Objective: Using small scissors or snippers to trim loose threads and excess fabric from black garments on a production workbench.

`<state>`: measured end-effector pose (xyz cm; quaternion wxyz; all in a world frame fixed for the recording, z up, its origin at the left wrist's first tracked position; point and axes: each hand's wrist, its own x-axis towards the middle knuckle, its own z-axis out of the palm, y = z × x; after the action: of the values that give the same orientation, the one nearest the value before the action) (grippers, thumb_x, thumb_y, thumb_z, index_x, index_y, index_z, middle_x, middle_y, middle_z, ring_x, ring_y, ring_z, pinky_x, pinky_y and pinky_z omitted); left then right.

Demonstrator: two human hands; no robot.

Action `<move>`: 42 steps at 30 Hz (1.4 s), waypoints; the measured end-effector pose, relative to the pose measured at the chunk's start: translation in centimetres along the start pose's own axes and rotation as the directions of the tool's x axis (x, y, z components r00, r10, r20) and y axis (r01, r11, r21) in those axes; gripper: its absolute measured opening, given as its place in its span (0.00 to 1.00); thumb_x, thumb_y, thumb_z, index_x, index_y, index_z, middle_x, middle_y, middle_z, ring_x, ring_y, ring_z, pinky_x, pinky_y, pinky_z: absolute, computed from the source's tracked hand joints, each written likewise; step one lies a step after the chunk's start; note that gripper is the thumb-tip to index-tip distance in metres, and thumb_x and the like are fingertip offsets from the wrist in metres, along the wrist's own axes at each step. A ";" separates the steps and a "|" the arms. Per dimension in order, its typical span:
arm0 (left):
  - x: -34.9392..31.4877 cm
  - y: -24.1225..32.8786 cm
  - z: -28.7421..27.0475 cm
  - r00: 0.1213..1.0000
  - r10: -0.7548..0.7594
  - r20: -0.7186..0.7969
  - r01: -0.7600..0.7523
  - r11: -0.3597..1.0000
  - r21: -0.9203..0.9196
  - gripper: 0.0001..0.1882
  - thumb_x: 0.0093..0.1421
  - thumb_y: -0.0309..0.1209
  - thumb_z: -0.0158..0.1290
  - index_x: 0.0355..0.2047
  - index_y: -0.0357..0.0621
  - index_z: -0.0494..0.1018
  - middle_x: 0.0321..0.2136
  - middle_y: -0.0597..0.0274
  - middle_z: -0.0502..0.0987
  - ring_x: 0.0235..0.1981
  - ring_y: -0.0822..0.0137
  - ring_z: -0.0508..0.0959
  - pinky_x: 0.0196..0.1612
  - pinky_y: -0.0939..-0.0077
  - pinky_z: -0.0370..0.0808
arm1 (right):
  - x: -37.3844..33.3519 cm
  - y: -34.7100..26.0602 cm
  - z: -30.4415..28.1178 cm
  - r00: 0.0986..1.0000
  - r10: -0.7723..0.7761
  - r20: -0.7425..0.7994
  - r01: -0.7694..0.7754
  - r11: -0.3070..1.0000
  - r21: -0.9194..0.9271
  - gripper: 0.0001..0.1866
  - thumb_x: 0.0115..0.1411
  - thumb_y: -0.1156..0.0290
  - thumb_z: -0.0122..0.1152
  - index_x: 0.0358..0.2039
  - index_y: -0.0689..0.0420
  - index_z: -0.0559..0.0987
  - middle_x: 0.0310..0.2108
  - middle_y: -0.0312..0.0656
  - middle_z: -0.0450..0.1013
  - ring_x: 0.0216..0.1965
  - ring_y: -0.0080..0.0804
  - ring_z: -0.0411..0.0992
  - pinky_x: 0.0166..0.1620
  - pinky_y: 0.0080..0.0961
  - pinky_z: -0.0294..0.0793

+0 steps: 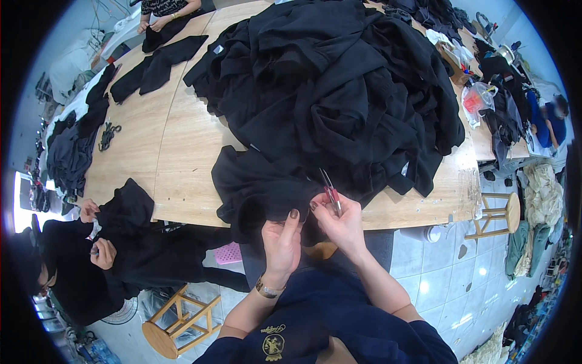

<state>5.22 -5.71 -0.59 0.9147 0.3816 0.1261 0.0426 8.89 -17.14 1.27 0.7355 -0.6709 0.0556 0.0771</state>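
My left hand (282, 246) pinches the edge of a black garment (260, 182) at the table's near edge, thumb on top and fingers under the cloth. Close beside it, my right hand (341, 225) is closed around small red-handled thread snips (331, 193), their metal blades pointing away from me. The thumb and forefinger of that hand meet near the garment's edge; whether they grip cloth or a thread is too small to make out. Part of the garment hangs off the table toward my lap. Just beyond it rises a large heap of black garments (339, 91).
The wooden table (188, 151) carries black pieces (160, 64) and black-handled scissors (109, 136) at left. A co-worker's hand (103, 253) holds black cloth on my left; another person works at the far left. Wooden stools (160, 338) stand left and right (513, 213).
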 end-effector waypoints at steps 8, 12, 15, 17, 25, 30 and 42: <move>0.0 0.1 0.0 1.000 0.003 0.020 -0.003 1.000 -0.005 0.12 0.61 0.22 0.47 0.46 0.39 0.69 0.45 0.59 0.73 0.46 0.69 0.73 0.52 0.74 0.69 | 0.0 -0.2 0.0 0.998 0.065 0.023 -0.066 0.997 0.026 0.04 0.52 0.76 0.59 0.29 0.62 0.76 0.10 0.23 0.55 0.14 0.09 0.56 0.18 0.12 0.56; -0.1 -0.2 -0.1 0.998 0.044 0.035 -0.044 0.999 0.012 0.13 0.62 0.22 0.46 0.47 0.39 0.69 0.45 0.59 0.73 0.46 0.69 0.73 0.53 0.73 0.69 | 0.0 -0.1 0.0 0.998 0.047 0.043 -0.047 0.999 -0.007 0.04 0.52 0.76 0.58 0.29 0.63 0.76 0.10 0.24 0.56 0.13 0.10 0.58 0.18 0.13 0.58; -0.1 -0.1 0.1 0.998 0.052 0.032 -0.053 0.998 0.024 0.13 0.62 0.22 0.46 0.47 0.39 0.68 0.45 0.59 0.73 0.47 0.68 0.73 0.54 0.73 0.68 | 0.0 0.1 0.0 0.999 0.025 0.029 -0.025 1.000 -0.019 0.04 0.54 0.76 0.57 0.30 0.64 0.76 0.10 0.24 0.57 0.13 0.10 0.58 0.18 0.12 0.60; 0.0 -0.2 -0.1 0.998 0.041 0.048 -0.042 0.999 0.016 0.13 0.61 0.22 0.47 0.47 0.39 0.68 0.46 0.58 0.72 0.47 0.68 0.72 0.54 0.73 0.68 | -0.1 0.0 -0.1 0.998 0.053 0.028 -0.054 0.999 0.010 0.05 0.54 0.76 0.58 0.30 0.64 0.76 0.10 0.24 0.57 0.12 0.11 0.59 0.18 0.13 0.61; -0.3 -0.8 0.1 0.958 0.280 0.056 -0.278 0.866 0.415 0.11 0.59 0.20 0.50 0.43 0.34 0.71 0.41 0.59 0.75 0.42 0.72 0.74 0.49 0.78 0.68 | -0.6 -0.2 0.3 1.000 -0.003 -0.014 0.002 0.998 -0.062 0.05 0.54 0.77 0.57 0.30 0.64 0.76 0.12 0.28 0.63 0.13 0.11 0.61 0.18 0.12 0.60; -0.4 -0.9 0.3 0.950 0.302 0.084 -0.300 0.800 0.519 0.11 0.59 0.20 0.51 0.43 0.34 0.71 0.41 0.59 0.75 0.42 0.73 0.74 0.49 0.79 0.68 | -0.5 0.0 -0.1 0.992 -0.126 -0.023 0.114 0.949 -0.293 0.04 0.54 0.77 0.56 0.29 0.65 0.75 0.14 0.30 0.67 0.14 0.11 0.63 0.19 0.10 0.60; 0.5 1.9 0.5 0.986 -0.144 0.084 0.156 0.975 -0.158 0.11 0.64 0.27 0.43 0.44 0.37 0.70 0.44 0.55 0.74 0.47 0.63 0.74 0.53 0.62 0.71 | -0.9 0.7 -1.1 0.992 -0.122 -0.032 0.124 0.991 0.048 0.01 0.54 0.80 0.57 0.28 0.62 0.74 0.14 0.23 0.60 0.17 0.07 0.53 0.22 0.09 0.50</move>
<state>5.85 -4.62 1.04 0.9476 0.2956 0.1176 -0.0304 7.93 -18.20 0.63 0.7545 -0.6554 0.0268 0.0204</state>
